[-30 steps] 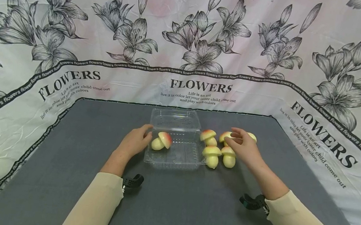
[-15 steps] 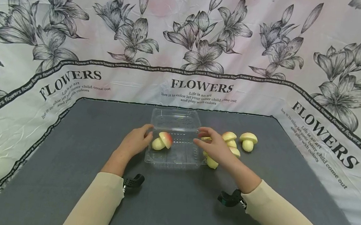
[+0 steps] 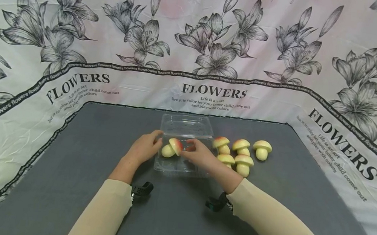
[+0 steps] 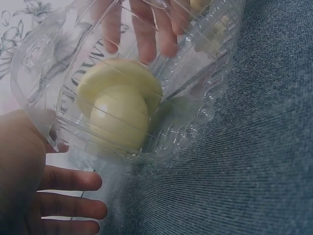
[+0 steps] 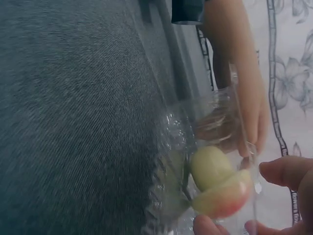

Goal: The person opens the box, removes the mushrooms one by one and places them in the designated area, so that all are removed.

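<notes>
Grey tabletop [image 3: 66, 181], floral backdrop [image 3: 216, 40]

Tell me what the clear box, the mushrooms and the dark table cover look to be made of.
Clear box: thin glossy transparent plastic; ribbed walls catch the light and fingers show through them in the left wrist view.
Mushrooms: probably foam or soft plastic, matte, smooth and evenly coloured yellow with a red blush, so toy rather than real.
Table cover: grey woven fabric, matte; a fine weave shows up close.
</notes>
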{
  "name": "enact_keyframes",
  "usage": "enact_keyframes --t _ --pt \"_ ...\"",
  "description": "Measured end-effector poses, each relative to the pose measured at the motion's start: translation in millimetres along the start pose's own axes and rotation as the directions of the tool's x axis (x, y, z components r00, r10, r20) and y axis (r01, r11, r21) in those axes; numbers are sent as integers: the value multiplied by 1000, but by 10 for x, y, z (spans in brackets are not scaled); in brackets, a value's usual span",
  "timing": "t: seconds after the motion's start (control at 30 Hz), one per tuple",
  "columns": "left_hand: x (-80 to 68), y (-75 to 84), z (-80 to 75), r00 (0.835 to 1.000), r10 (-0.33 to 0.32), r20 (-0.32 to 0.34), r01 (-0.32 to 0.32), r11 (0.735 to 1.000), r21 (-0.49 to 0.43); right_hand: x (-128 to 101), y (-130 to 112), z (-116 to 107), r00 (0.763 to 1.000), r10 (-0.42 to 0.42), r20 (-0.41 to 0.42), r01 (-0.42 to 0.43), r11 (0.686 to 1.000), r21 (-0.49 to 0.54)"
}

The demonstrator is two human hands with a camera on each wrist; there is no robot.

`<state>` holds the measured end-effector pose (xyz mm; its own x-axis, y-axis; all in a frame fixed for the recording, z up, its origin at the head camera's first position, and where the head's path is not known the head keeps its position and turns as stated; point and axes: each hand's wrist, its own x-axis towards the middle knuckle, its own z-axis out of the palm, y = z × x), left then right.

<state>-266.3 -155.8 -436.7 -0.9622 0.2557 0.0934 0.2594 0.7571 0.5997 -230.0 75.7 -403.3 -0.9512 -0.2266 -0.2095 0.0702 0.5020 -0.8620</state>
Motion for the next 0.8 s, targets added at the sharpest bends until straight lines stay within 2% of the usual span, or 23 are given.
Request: enact_keyframes --t 0.13,0.33,0.8 --pt "6 -3 11 1000 -2 -2 2 1000 7 74 -5 81 1000 23 -18 -23 1000 10" --pt "12 -9 10 1000 -12 -3 12 1000 10 168 16 159 1000 9 -27 -9 1000 -6" --pt "22 -23 18 1000 8 -24 -7 1000 23 232 -5 203 1000 -15 -21 15 1000 -18"
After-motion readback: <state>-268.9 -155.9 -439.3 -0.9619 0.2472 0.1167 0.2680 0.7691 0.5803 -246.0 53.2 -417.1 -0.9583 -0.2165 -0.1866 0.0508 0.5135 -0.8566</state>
